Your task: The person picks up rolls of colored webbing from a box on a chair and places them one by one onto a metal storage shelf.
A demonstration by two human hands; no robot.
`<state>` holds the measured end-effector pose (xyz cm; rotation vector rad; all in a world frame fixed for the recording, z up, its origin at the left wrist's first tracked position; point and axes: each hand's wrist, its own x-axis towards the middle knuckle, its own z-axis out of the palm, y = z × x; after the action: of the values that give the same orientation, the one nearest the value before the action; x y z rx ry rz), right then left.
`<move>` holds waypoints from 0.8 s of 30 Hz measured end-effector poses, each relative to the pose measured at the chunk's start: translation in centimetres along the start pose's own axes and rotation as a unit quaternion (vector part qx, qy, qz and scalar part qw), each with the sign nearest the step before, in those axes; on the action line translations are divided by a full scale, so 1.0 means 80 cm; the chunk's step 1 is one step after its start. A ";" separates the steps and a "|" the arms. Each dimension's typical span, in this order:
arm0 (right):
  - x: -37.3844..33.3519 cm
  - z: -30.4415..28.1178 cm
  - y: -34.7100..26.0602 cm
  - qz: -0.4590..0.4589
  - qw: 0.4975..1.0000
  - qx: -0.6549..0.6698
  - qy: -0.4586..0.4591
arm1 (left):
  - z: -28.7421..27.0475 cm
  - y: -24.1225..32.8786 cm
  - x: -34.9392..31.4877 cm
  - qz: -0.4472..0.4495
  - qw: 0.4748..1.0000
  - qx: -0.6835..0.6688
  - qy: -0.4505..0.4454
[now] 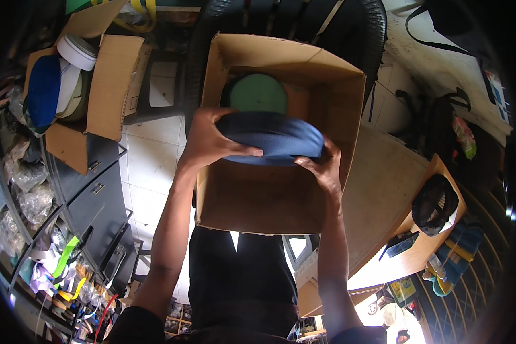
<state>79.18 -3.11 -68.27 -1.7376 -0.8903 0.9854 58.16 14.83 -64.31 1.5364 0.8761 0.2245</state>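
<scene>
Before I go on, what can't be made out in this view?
Head view: green disc, near edge hidden by the held blue roll.
Head view: left hand, farther fingers behind that roll.
Head view: black chair, cut by upper edge.
Head view: plastic bags, contents too small.

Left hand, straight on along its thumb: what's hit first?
The blue roll, already in the left hand's grasp. Roll aside, the right hand at its far end looks next in that line, though depth is hard to judge from this view.
</scene>
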 end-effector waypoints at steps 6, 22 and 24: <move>-0.006 0.037 0.003 -0.014 0.974 0.158 0.160 | 0.019 -0.013 -0.017 -0.004 0.974 -0.177 0.139; 0.019 -0.002 -0.086 -0.019 0.978 -0.190 0.081 | 0.050 -0.041 -0.024 0.051 0.980 0.099 0.164; 0.027 0.002 -0.101 -0.093 0.971 -0.210 0.059 | 0.049 -0.003 -0.013 0.134 0.953 0.180 0.203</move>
<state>78.76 1.42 -61.23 -1.9941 -1.2235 0.5893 59.75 11.14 -64.88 1.9927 1.0682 0.6221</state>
